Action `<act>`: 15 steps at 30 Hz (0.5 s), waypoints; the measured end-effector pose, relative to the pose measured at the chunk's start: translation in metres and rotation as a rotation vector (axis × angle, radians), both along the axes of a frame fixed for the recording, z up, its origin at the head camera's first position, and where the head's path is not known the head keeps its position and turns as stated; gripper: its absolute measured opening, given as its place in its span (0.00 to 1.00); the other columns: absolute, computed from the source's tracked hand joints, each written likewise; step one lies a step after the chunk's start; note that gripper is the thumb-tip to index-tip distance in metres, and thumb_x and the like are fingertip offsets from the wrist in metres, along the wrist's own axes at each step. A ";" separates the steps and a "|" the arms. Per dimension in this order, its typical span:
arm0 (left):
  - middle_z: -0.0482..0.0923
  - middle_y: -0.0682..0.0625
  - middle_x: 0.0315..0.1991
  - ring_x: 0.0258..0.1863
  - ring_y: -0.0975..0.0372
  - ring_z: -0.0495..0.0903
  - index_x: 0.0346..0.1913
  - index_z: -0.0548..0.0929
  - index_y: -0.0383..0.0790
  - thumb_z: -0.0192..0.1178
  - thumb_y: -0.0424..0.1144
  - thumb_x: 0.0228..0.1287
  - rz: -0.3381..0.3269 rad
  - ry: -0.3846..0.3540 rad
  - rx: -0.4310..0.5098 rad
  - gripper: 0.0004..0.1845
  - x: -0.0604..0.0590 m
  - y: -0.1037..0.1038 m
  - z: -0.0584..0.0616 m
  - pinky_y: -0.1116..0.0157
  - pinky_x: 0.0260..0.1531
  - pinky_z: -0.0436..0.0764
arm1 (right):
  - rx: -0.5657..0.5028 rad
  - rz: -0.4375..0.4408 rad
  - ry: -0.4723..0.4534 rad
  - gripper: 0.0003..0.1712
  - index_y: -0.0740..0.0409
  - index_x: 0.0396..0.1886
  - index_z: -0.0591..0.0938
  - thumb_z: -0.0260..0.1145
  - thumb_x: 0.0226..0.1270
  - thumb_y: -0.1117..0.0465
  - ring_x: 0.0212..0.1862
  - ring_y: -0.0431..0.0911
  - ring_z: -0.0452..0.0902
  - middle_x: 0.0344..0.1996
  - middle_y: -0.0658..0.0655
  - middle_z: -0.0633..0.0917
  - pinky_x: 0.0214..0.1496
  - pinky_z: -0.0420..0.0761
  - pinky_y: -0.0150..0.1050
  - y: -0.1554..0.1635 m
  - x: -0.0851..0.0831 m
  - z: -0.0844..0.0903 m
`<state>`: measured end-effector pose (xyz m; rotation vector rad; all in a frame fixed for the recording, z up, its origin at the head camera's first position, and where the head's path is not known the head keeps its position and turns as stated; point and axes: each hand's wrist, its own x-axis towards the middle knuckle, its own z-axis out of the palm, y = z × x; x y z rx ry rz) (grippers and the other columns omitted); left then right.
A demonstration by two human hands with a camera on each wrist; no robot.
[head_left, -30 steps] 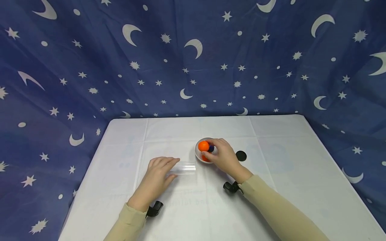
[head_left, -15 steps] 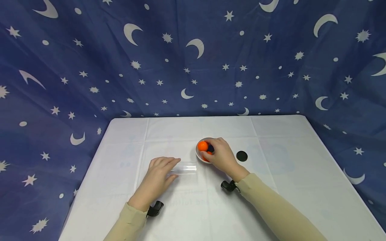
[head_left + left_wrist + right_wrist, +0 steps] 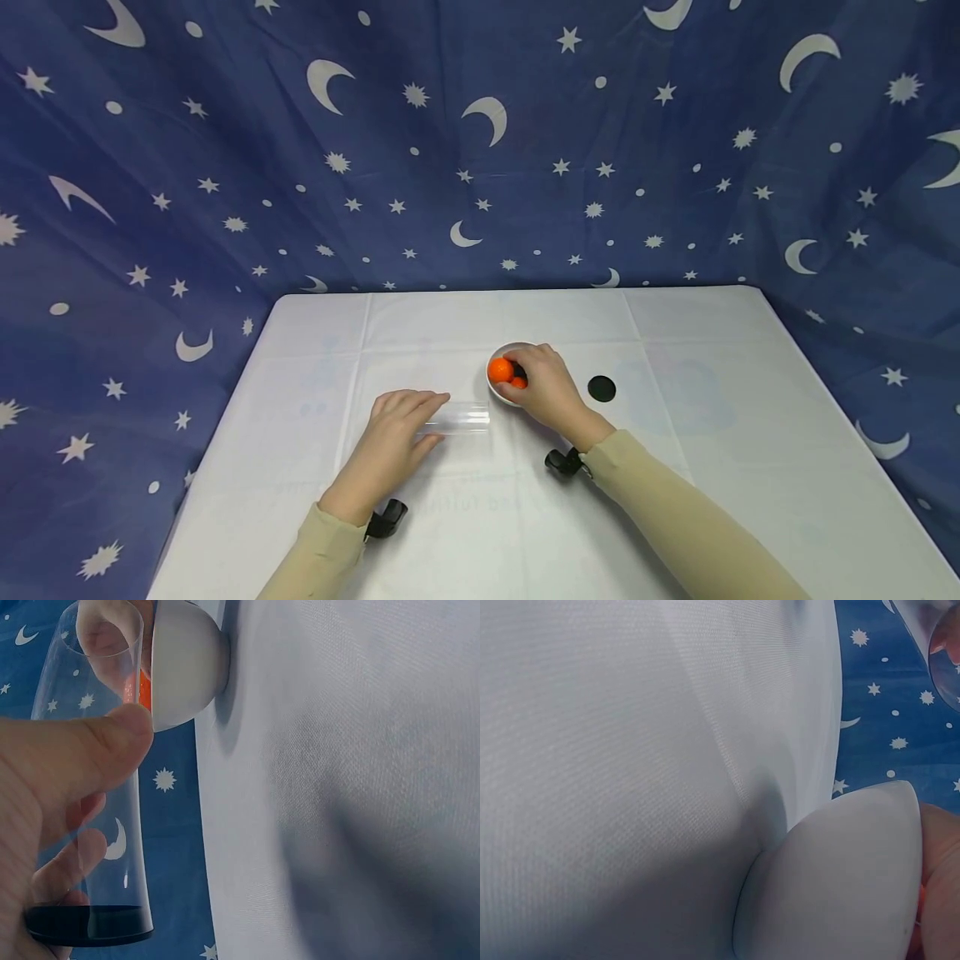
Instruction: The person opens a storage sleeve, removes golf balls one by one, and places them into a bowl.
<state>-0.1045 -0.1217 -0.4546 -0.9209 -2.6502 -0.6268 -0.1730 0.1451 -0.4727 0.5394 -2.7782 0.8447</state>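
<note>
Right hand digging deeper into the bowl

Right hand (image 3: 551, 390) has slid further into the small white bowl (image 3: 498, 392), fingers curling onto the orange balls (image 3: 501, 370); left hand (image 3: 395, 442) still grips the clear plastic tube (image 3: 459, 417) lying flat.

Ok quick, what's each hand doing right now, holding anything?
Left hand: holds the clear tube lying on the table.
Right hand: fingers curled into the white bowl among the orange balls; whether it grips one cannot be told.

right hand (image 3: 546, 385) curled deeper into white bowl (image 3: 497, 390), covering dark ball, orange ball (image 3: 500, 370) nudged lower
</note>
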 end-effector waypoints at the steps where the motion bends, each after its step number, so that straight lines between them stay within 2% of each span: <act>1: 0.78 0.51 0.54 0.56 0.56 0.72 0.62 0.77 0.45 0.73 0.38 0.54 0.000 -0.001 0.000 0.30 0.000 0.000 0.000 0.55 0.60 0.60 | 0.002 0.000 0.000 0.18 0.47 0.45 0.83 0.74 0.55 0.49 0.45 0.45 0.71 0.48 0.44 0.82 0.53 0.67 0.41 0.000 0.000 0.000; 15: 0.77 0.51 0.55 0.56 0.55 0.71 0.63 0.76 0.45 0.72 0.40 0.55 0.003 -0.034 0.033 0.31 -0.001 0.000 -0.006 0.55 0.61 0.60 | 0.029 -0.014 -0.032 0.23 0.55 0.51 0.83 0.73 0.56 0.52 0.47 0.48 0.70 0.49 0.51 0.82 0.55 0.67 0.43 0.002 0.003 0.001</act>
